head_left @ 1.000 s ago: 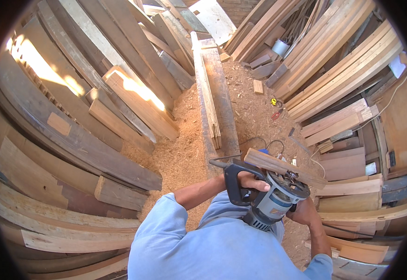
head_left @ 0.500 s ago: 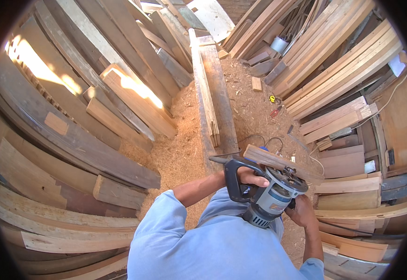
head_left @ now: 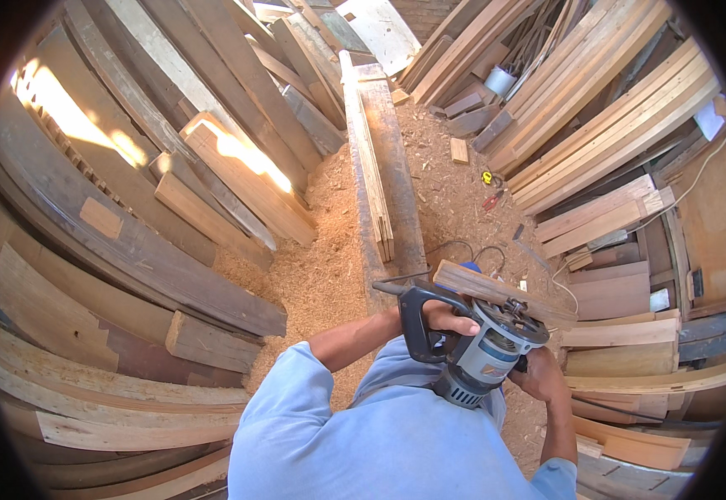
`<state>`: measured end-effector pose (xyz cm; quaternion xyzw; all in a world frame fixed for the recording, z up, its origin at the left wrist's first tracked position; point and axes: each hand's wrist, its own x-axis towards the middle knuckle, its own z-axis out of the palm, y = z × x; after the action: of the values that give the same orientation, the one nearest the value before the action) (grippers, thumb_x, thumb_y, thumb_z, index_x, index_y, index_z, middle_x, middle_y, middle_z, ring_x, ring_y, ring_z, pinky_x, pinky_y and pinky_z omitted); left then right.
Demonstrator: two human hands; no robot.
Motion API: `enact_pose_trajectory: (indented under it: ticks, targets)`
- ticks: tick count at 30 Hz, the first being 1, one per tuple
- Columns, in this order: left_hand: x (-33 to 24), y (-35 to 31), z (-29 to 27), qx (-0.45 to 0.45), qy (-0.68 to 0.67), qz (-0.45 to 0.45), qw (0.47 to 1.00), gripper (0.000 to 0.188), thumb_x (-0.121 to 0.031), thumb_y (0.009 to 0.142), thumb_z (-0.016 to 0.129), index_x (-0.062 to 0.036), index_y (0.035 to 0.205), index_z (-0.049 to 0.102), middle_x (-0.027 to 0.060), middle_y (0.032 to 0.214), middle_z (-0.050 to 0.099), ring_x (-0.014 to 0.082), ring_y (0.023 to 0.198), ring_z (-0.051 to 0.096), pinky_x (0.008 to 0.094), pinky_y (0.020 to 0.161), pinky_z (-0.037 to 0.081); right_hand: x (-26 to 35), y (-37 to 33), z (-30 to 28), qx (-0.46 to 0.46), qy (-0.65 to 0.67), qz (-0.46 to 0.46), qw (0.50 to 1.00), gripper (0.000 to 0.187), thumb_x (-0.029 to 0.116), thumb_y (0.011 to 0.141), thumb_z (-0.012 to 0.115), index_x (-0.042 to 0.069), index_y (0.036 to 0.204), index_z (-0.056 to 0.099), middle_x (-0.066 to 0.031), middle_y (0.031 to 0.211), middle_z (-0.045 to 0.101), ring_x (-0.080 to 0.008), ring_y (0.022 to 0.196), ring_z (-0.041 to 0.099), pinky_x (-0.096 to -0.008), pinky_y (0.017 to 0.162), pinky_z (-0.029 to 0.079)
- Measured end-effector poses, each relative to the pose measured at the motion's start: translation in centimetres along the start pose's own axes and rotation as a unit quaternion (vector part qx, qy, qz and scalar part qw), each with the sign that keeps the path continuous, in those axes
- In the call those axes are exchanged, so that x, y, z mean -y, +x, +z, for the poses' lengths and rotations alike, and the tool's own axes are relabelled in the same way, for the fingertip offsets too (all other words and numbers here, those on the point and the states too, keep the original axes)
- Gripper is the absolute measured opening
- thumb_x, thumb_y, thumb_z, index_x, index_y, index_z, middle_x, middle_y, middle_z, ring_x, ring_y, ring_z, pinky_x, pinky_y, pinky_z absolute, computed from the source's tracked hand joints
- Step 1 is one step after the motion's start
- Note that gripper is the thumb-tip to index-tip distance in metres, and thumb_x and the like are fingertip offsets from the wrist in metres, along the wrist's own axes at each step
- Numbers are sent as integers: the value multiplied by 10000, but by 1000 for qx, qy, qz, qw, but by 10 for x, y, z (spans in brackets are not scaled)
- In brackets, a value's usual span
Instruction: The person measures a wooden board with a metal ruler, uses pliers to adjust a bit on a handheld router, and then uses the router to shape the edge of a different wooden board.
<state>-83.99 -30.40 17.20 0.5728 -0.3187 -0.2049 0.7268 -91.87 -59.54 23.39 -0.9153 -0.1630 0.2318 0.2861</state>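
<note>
A grey and black power router (head_left: 481,365) is tipped over in front of my body, its round base facing away to the right. My left hand (head_left: 449,319) is wrapped round its black D-shaped handle, the thumb lying along the top. Against the lower right of the router, near its base, my right hand (head_left: 541,375) is closed; its fingers are partly hidden behind the tool. What exactly they grip there, a knob or the body, I cannot make out. Just beyond the base lies a short wooden board (head_left: 496,292). A black cord runs off the handle.
A long plank bench (head_left: 403,183) carrying thin wooden strips (head_left: 373,179) stretches away ahead. Sawdust and shavings cover the floor (head_left: 321,275). Yellow tape measure (head_left: 486,177) and red-handled tool (head_left: 492,201) lie to the right. Stacked timber (head_left: 129,242) lines both sides; cables trail at right.
</note>
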Motion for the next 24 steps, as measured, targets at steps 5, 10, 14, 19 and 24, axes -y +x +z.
enact_pose_trajectory:
  ticks: [5,10,14,19,24]
  targets:
    - [0,1,-1,8,-3,4,1000,815,-399,780,802,16,1423,521,225,1418,545,356,1371,471,473,1182,336,11,2,-13,19,18,-19,999,545,145,719,793,45,1225,616,-216,1183,673,-411,1099,634,-444,952,513]
    - [-11,0,0,-2,-11,-5,1000,801,-393,778,802,18,1411,532,213,1390,566,350,1344,492,467,1168,352,21,4,-17,-2,-1,-42,999,570,137,717,792,41,1247,604,-216,1184,674,-398,1098,642,-432,953,512]
    - [-6,-3,1,-28,-9,3,1000,776,-395,777,804,15,1387,557,205,1368,583,347,1319,512,461,1150,373,20,2,-6,-38,-34,-37,998,564,133,711,793,40,1232,598,-225,1167,669,-421,1061,645,-449,906,529]
    - [-7,0,-2,-11,36,6,999,793,-408,775,813,10,1395,548,208,1361,588,337,1304,527,448,1135,390,6,-7,10,-64,-90,25,994,522,155,686,800,47,1165,622,-222,1078,682,-426,960,664,-466,810,554]
    - [-26,6,1,20,29,-15,999,804,-399,768,830,14,1393,538,202,1353,594,328,1295,533,440,1116,404,6,-5,4,-64,-111,-10,992,494,185,654,799,87,1118,662,-195,1002,700,-408,931,671,-464,790,554]
